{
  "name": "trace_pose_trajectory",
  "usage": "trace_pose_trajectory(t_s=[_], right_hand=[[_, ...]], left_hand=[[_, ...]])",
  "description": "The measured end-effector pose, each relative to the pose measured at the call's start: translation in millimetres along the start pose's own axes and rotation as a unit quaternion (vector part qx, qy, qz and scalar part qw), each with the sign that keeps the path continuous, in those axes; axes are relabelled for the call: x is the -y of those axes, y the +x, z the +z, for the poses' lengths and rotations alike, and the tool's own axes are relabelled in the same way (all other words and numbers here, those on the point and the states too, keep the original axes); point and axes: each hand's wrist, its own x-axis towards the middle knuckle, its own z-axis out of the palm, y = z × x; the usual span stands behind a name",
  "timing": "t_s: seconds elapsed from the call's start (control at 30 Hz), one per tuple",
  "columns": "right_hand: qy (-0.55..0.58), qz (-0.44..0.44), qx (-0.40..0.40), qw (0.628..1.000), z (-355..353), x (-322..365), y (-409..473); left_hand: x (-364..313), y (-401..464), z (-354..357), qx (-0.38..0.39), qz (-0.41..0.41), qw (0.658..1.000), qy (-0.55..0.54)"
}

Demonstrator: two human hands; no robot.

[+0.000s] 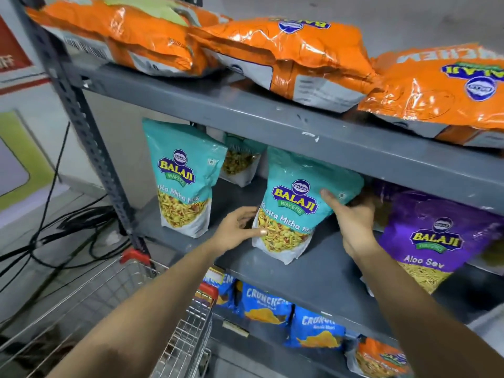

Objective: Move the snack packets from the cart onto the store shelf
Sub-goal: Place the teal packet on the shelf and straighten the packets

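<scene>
Upright, logo outward, teal packet [297, 203] stands between both hands.

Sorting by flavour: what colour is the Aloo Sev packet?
Purple, in the head view: the Aloo Sev packet.

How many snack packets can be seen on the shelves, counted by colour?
Orange packets: 4 (3 lying on the top shelf, 1 on the bottom shelf)
Teal Khatta Mitha Mix packets: 3 (the middle one is held by both hands, one stands further back)
Purple Aloo Sev packets: 1
Blue Crunchem packets: 3
Total: 11
</scene>
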Motion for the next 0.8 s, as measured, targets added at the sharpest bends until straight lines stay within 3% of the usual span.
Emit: trace_pose_trajectory(t_s=[0.13,0.23,0.3,0.33,0.5,0.8], right_hand=[[-0.042,0.089,0.157,0.983,-4.5,-44.2,-18.4],[-0.062,0.133,0.216,0.965,-4.2,-76.2,-34.4],[-0.086,0.153,0.226,0.958,-3.7,-94.7,-44.4],[-0.092,0.154,0.224,0.958,-2.3,-100.8,-48.3],[-0.108,0.140,0.185,0.967,9.9,-111.9,-57.7],[-0.136,0.156,0.200,0.958,5.2,-112.1,-75.5]], left_hand=[[32.1,-42.1,-12.3,-0.185,0.033,0.982,-0.003],[48.9,-71.1,-34.6,-0.367,0.063,0.927,0.053],[50.5,-79.3,-53.5,-0.437,0.077,0.886,0.138],[49.1,-79.0,-63.1,-0.445,0.071,0.877,0.166],[44.8,-51.2,-90.2,-0.370,0.027,0.919,0.134],[44.5,-45.0,-79.2,-0.416,0.032,0.902,0.109]])
